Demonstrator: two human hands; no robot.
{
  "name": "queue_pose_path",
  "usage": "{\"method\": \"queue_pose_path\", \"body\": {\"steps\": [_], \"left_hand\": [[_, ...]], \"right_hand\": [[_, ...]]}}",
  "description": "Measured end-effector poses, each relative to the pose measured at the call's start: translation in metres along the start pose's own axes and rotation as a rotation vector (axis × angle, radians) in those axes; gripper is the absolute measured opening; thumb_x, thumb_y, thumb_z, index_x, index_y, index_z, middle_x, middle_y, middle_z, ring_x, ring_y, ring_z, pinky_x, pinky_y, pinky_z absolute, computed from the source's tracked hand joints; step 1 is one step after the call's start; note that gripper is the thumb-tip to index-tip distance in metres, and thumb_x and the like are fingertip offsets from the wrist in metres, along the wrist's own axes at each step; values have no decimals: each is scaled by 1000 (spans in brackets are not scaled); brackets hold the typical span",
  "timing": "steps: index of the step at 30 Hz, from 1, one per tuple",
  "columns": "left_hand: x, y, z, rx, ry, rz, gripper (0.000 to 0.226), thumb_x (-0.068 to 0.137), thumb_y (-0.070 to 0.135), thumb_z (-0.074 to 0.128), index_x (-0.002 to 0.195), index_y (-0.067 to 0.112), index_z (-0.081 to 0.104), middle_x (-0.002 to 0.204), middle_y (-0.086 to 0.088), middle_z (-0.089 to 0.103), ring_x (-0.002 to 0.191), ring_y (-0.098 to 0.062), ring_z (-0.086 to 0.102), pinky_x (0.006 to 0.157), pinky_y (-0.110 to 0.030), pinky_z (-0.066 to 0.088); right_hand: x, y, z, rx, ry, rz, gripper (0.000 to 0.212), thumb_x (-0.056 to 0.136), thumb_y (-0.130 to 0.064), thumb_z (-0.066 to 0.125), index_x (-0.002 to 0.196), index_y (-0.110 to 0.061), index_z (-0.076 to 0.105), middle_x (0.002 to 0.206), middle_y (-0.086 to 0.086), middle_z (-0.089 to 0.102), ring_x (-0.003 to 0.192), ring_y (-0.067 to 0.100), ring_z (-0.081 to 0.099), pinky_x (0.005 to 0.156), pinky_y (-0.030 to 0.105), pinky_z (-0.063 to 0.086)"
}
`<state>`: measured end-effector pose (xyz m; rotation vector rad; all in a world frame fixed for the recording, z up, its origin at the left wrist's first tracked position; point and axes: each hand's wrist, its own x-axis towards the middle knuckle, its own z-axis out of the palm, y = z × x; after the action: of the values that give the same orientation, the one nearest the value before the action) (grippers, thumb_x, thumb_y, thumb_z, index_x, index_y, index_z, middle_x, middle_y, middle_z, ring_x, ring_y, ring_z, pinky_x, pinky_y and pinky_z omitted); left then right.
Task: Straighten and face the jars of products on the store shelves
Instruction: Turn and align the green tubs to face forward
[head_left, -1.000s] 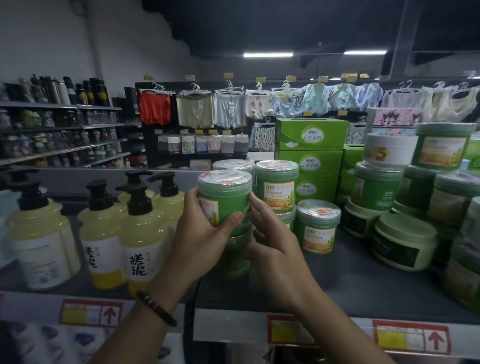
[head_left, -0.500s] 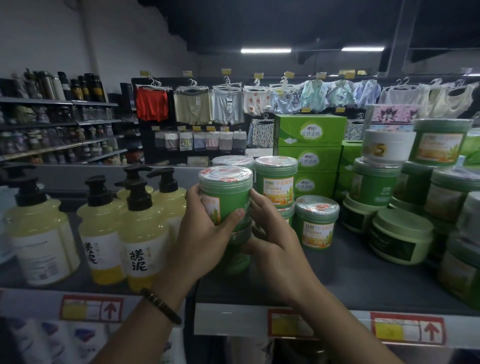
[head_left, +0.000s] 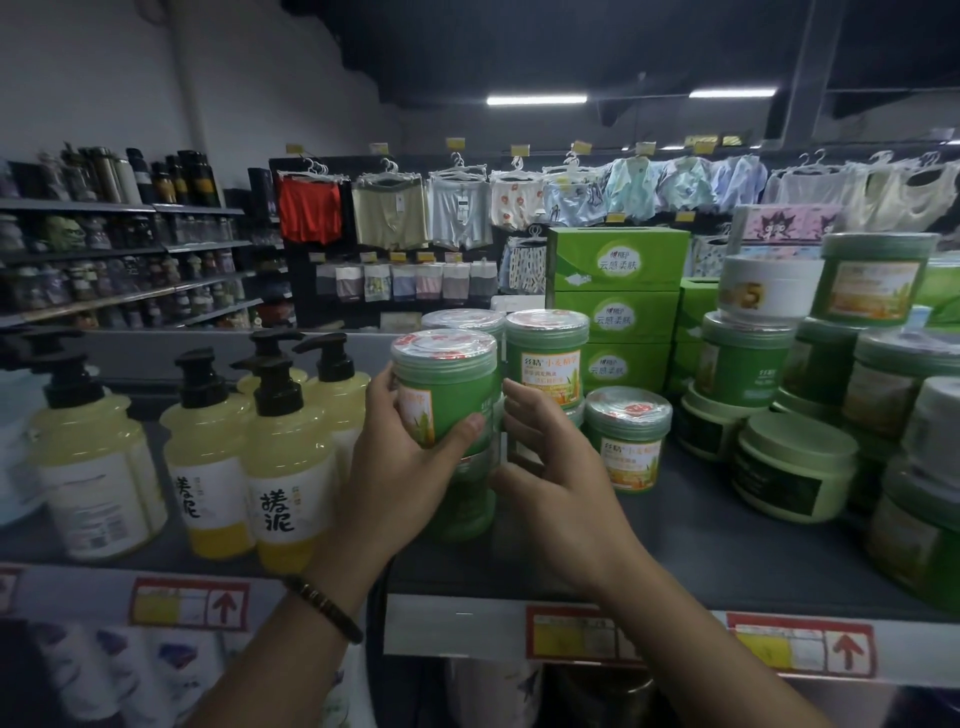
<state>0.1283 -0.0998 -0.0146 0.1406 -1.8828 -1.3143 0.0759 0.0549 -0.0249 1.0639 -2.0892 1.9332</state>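
A green jar with a clear lid stands stacked on a second green jar at the front of the dark shelf. My left hand grips the top jar from the left, thumb across its front, and its label faces left under my fingers. My right hand is beside the stack on the right with fingers fairly straight and spread. Its thumb touches the lower jar. Behind stand more jars of the same kind, and one stands alone to the right with its label forward.
Yellow pump bottles crowd the shelf just left of my left hand. Wide green tubs are stacked at the right, green boxes behind. Price tags line the shelf edge. Clothing racks hang in the background.
My right hand's fingers have loosened and spread away from the stack. My left hand keeps its hold on the top jar, which has barely moved.
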Motion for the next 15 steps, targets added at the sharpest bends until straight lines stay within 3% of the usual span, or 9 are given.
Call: {"method": "queue_pose_path", "body": {"steps": [5,8,12,15], "left_hand": [[-11,5,4,32,48,-10,88,74,59,79,150,40,37,130,18,68,116,-6,69,97,-47,59],[-21,9,11,28,86,10,70,90,33,79,148,35,41,126,22,68,110,5,68,95,-36,58],[-38,20,23,2,221,-37,54,91,14,77,119,50,48,101,49,61,94,25,59,87,-23,50],[-55,27,38,13,325,-40,68,90,22,79,146,37,43,118,40,49,110,19,50,106,-33,46]], "right_hand": [[-4,4,-13,7,24,2,72,74,-22,64,145,-25,56,139,-12,67,136,3,59,110,47,54],[-6,6,-23,20,45,14,69,72,-29,63,140,-28,59,138,-8,69,135,11,61,108,51,55],[-11,9,-43,29,63,9,56,80,-11,68,131,-33,64,128,-11,73,128,6,65,105,47,57],[-17,10,-60,27,63,17,58,82,-11,72,134,-33,63,128,-11,72,128,5,64,107,45,56]]}}
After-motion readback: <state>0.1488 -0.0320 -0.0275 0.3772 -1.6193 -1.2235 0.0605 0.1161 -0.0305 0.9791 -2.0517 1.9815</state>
